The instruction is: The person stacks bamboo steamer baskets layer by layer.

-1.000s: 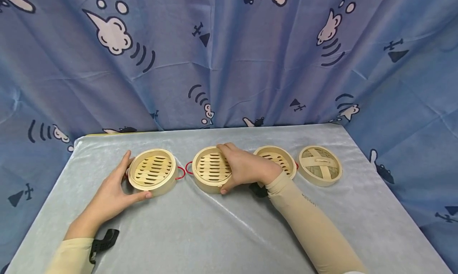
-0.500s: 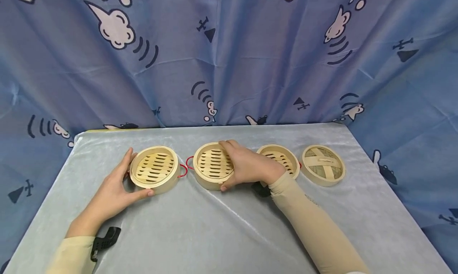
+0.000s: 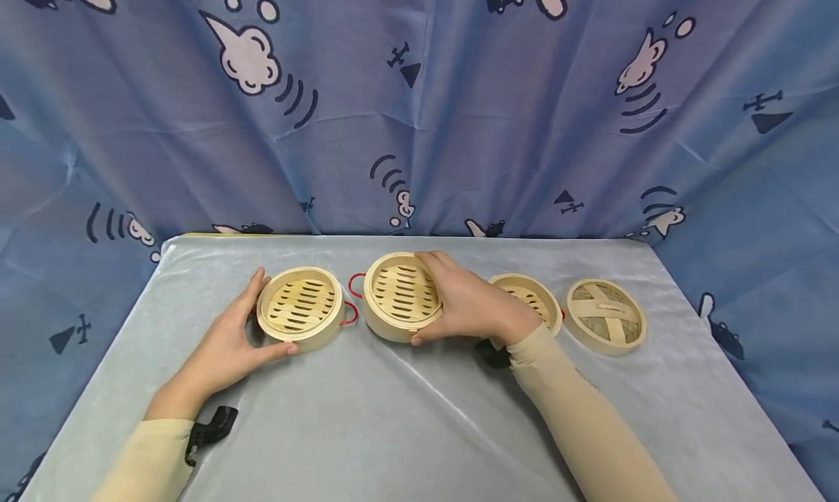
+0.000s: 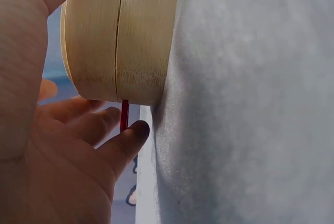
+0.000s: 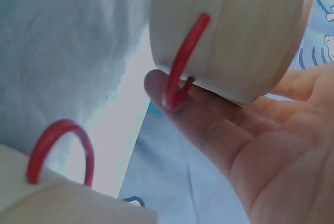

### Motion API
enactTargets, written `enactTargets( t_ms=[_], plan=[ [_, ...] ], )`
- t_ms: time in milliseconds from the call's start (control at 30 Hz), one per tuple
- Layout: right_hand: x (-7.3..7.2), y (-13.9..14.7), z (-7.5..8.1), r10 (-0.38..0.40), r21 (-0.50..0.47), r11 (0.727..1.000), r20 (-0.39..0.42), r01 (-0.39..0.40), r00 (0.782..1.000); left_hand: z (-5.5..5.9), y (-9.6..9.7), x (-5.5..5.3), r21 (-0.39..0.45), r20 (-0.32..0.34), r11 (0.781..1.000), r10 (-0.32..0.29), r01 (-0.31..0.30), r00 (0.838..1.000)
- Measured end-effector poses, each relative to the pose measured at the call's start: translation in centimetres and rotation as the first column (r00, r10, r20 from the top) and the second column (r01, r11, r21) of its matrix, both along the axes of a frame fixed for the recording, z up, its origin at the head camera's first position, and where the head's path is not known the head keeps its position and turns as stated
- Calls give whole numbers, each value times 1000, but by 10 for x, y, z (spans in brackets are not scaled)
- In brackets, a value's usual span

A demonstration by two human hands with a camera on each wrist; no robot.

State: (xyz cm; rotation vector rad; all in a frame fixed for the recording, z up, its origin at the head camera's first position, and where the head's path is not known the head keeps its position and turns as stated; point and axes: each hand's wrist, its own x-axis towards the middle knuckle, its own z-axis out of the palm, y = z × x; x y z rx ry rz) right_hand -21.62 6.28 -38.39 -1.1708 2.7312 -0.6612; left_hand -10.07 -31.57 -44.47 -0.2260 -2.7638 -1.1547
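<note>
In the head view, my left hand [image 3: 219, 353] holds the leftmost round bamboo steamer basket [image 3: 301, 305], thumb at its near side and fingers round its far left. The left wrist view shows this basket's wall [image 4: 120, 41] on the cloth, fingertips by its red handle [image 4: 124, 115]. My right hand [image 3: 468, 305] grips a second steamer basket [image 3: 401, 294] by its right side, thumb in front and fingers over the far rim. That basket looks slightly raised and tilted. In the right wrist view, its red handle [image 5: 185, 59] lies against a finger.
A third slatted steamer basket [image 3: 527, 291] stands partly behind my right wrist. Right of it lies a woven bamboo steamer lid [image 3: 606, 316]. All stand on a table covered in pale grey cloth [image 3: 367, 422], with a blue patterned curtain [image 3: 459, 123] behind.
The second basket, in my right hand, has risen slightly and come nearer the left basket. My left hand keeps its hold on its basket. The whole head view has shifted a little.
</note>
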Motion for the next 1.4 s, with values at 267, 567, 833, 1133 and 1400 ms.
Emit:
enactTargets(
  t_ms=[267,567,833,1133,1400],
  plan=[
    [2,-13,10,47,-27,998,-44,-48,998,0,1,1,-4,5,1000,1,-1,1000],
    [5,-42,8,84,1,996,-63,-84,995,-1,2,2,-7,2,1000,-13,13,1000],
    [9,-57,8,76,22,997,-38,-75,996,-2,4,1,-16,-14,1000,-17,17,1000],
    [12,-80,8,46,14,999,-38,-45,998,5,2,-3,27,-24,999,-19,20,1000],
    [13,-95,6,50,13,999,-42,-50,998,1,4,-1,73,-51,997,18,-14,999]
  ],
)
